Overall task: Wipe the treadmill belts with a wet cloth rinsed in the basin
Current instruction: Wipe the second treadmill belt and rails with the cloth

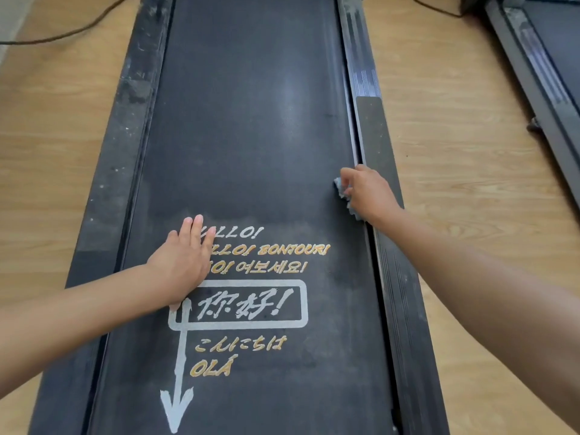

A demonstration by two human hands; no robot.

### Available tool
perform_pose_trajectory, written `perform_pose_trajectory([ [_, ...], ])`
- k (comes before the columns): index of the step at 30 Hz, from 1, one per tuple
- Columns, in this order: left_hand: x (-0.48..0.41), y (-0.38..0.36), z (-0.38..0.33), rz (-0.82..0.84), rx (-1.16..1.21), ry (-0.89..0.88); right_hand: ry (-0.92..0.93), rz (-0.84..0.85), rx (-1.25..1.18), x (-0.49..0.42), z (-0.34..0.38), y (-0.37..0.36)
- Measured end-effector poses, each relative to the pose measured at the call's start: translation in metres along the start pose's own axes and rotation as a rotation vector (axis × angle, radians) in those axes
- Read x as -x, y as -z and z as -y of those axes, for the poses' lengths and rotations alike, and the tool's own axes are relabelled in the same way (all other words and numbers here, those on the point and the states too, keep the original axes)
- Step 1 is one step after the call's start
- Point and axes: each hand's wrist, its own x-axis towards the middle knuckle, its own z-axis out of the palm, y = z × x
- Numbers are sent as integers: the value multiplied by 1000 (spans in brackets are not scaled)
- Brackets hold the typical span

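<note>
Two bare hands down on the long, matte black treadmill belt (251,120), dusty and faintly streaked. Printed on it, a white round-cornered frame (251,283) around brush-style characters. Left hand (182,262) flat at the frame's upper left corner, palm down, fingers (194,230) straight and pressed together, covering part of the gold lettering above the frame. Right hand (367,193) well above and right of the frame, at the belt's right edge, fingers (346,177) curled and pinching a crumpled blue-grey cloth (339,187), soft bunched fabric pressed to the belt just beside the ribbed grey side rail (373,146). Left of the frame, a scuffed, dust-speckled black side rail (119,152). Beyond both rails, pale wood-grain floor (455,152). Far right of the frame, part of a second treadmill (539,73). Far upper left, a thin black cable (62,34).
</note>
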Motion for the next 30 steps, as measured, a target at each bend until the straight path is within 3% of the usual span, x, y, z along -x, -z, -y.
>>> perform_pose_trajectory([
  [4, 1, 1, -1, 6, 34, 10, 112, -12, 2, 59, 1, -12],
  [10, 5, 0, 0, -32, 119, -10, 323, 196, 18, 202, 2, -40],
  [15, 7, 4, -1, -10, 151, -37, 328, 181, -14, 178, 1, -35],
  [20, 8, 6, -4, -11, 108, -11, 181, -14, -70, 66, 0, -29],
  [24, 5, -2, -2, -27, 84, 1, 146, 1, -18, 12, 3, -17],
  [27, 3, -7, -2, -45, 108, 2, 158, -27, -81, 58, 14, -26],
  [30, 3, -9, -4, -38, 170, 8, 364, 149, -113, 165, 33, -45],
])
